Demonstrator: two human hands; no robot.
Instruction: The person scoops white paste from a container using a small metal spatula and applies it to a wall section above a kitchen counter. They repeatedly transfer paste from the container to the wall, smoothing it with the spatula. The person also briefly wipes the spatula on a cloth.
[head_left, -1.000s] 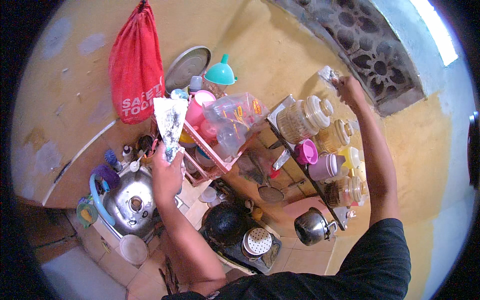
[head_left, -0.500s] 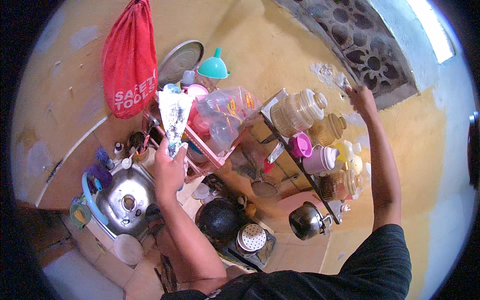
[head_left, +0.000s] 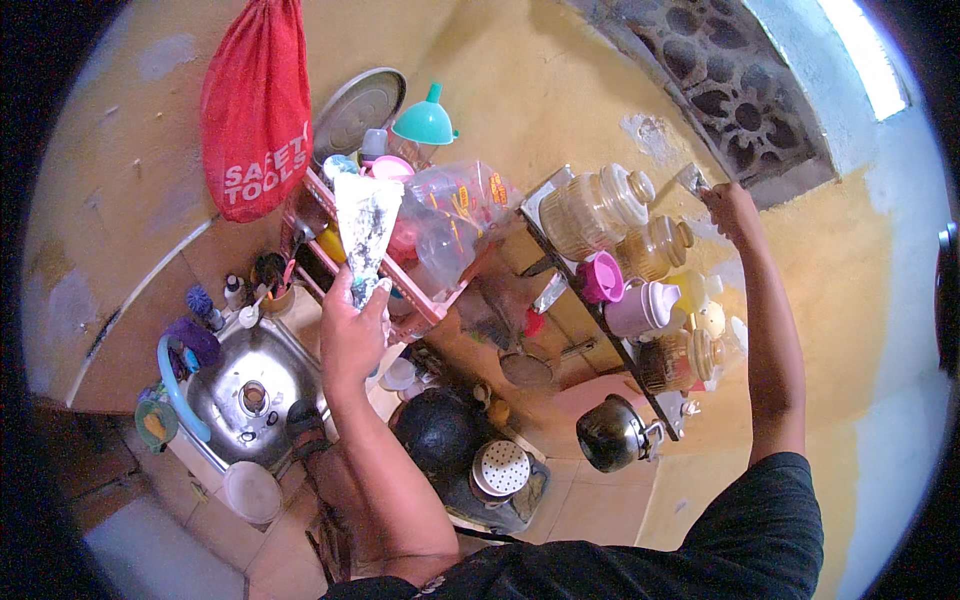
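My left hand [head_left: 355, 335] grips a wide scraper [head_left: 366, 225] whose blade, smeared with white paste and dark spots, points upward beside the pink rack [head_left: 426, 305]. My right hand [head_left: 732, 212] is raised on the right, closed on a smaller scraper [head_left: 692, 179] against the yellow wall [head_left: 510, 90], just below and right of a white patch [head_left: 650, 138] and beside the patterned vent block [head_left: 742, 110]. Below it stands a shelf with glass jars [head_left: 592, 212] and pink cups [head_left: 600, 278].
A red drawstring bag [head_left: 255, 110] hangs at upper left beside a green funnel [head_left: 422, 125] and a metal lid [head_left: 362, 100]. Below are a steel sink [head_left: 235, 400], a black wok [head_left: 435, 430], a dotted lid [head_left: 500, 468] and a steel pot [head_left: 605, 435].
My right hand has moved right and down along the wall with its scraper, baring more of the white patch. My left hand and its scraper have moved slightly right and up.
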